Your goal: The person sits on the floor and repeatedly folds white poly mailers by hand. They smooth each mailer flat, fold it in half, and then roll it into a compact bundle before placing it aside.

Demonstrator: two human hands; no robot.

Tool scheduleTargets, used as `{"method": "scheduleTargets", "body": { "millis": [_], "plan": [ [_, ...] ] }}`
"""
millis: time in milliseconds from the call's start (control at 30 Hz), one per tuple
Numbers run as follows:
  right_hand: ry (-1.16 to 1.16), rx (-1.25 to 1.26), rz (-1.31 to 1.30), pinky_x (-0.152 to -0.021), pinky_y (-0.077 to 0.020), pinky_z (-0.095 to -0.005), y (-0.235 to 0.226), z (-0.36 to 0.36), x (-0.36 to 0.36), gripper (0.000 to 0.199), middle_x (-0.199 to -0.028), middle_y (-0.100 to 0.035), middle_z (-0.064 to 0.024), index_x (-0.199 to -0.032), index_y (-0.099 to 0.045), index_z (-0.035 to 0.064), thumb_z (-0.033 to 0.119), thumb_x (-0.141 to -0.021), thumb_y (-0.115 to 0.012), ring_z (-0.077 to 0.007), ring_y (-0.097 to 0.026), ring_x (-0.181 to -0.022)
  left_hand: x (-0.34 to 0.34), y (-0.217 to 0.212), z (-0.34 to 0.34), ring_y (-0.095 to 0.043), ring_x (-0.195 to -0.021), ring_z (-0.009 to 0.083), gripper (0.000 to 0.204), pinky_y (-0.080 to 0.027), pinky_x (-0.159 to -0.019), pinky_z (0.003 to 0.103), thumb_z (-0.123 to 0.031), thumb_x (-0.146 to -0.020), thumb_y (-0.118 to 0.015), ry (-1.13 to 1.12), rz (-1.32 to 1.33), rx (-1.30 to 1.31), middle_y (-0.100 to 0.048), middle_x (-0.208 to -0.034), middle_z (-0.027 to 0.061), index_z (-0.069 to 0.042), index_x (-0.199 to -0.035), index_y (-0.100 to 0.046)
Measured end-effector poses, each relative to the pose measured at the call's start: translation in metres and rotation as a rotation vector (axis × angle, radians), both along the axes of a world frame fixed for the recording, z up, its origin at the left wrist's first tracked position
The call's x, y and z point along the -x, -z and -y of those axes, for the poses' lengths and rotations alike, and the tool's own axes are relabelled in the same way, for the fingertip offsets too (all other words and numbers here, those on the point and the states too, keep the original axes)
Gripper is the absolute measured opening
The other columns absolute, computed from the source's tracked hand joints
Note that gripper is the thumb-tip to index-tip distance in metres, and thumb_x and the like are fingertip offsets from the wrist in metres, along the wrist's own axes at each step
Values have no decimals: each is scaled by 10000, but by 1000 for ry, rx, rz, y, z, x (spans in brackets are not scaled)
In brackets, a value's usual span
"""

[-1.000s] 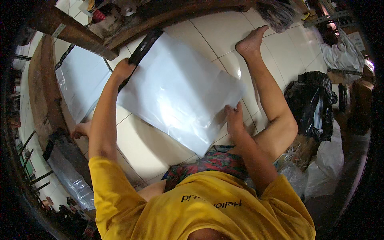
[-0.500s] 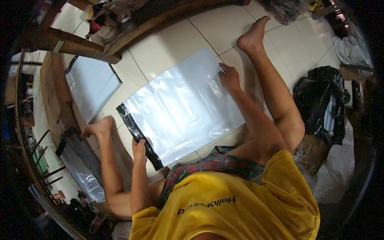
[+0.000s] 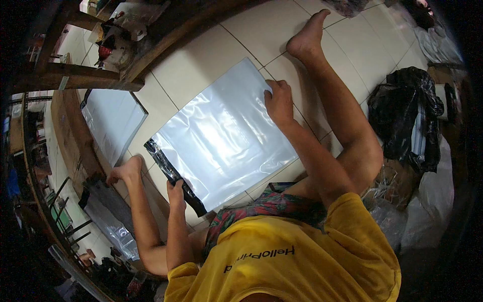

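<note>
A large, shiny white plastic mailer bag (image 3: 221,136) with a black band along its left end is spread out between my legs. Whether it is one bag or a thin pile, I cannot tell. My left hand (image 3: 175,192) is closed on the black band near its lower part, thumb on top. At the opposite end, my right hand (image 3: 279,100) grips the edge close to the far right corner, fingers bent around it.
To the left lies a stack of similar white bags (image 3: 113,121) beside a wooden beam (image 3: 75,136). A grey-black bag (image 3: 108,211) rests nearer. On the right sits a crumpled black plastic bag (image 3: 405,116). A wooden frame (image 3: 85,78) stands at the far left; pale tiles (image 3: 221,50) cover the floor.
My right hand has turned and moved slightly, its fingers more wrapped round the edge. The mailer bag's right end has shifted a little left. My left hand keeps its hold; the whole view has shifted slightly.
</note>
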State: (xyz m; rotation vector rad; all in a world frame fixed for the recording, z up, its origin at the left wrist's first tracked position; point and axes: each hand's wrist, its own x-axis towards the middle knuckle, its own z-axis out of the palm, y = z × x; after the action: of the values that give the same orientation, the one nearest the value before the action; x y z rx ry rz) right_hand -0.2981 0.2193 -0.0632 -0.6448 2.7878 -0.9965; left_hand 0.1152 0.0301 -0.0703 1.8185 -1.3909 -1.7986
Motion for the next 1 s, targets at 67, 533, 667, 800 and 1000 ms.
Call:
{"method": "scheduleTargets", "body": {
  "millis": [67, 533, 667, 800, 1000],
  "plan": [
    [-64, -40, -115, -908, -471, -475, -1, -2, -6, 379, -1092, -613, -206, -1220, -648, 6, 45, -844, -673, -377, -577, -1020, -3, 1, -1, -591, -842, 161, 261, -497, -769, 313, -31, -873, -582, -11, 4, 7, -592, -949, 37, -44, -1129, -533],
    [-5, -251, -53, -858, -490, -499, -4, 3, -5, 387, -1093, -614, -195, -1203, -632, 18, 142, -843, -701, -374, -575, -1049, 7, -4, -8, -583, -843, 163, 245, -492, -775, 329, -30, -889, -559, -15, 12, 56, -588, -953, 44, -36, -1131, -520],
    [-65, -288, -109, -841, -484, -494, -5, 6, -7, 363, -1114, -609, -175, -1174, -632, 26, 167, -847, -702, -355, -571, -1036, 4, 1, -5, -579, -822, 159, 247, -496, -740, 322, -32, -888, -563, 10, 51, 74, -583, -943, 45, -35, -1131, -517],
    [-120, -304, -235, -820, -478, -473, 7, 3, -15, 327, -1117, -610, -151, -1137, -633, 41, 179, -849, -702, -326, -571, -1018, 7, -1, -6, -567, -783, 147, 242, -493, -699, 304, -36, -893, -565, -1, 73, 71, -569, -913, 31, -36, -1130, -517],
    [-110, -298, -324, -803, -483, -467, 5, 4, -14, 325, -1067, -623, -151, -1105, -621, 19, 183, -841, -715, -328, -589, -992, 2, 2, -7, -559, -769, 140, 242, -490, -693, 299, -36, -898, -569, -10, 23, 73, -559, -896, 18, -33, -1135, -518]
  ]
}}
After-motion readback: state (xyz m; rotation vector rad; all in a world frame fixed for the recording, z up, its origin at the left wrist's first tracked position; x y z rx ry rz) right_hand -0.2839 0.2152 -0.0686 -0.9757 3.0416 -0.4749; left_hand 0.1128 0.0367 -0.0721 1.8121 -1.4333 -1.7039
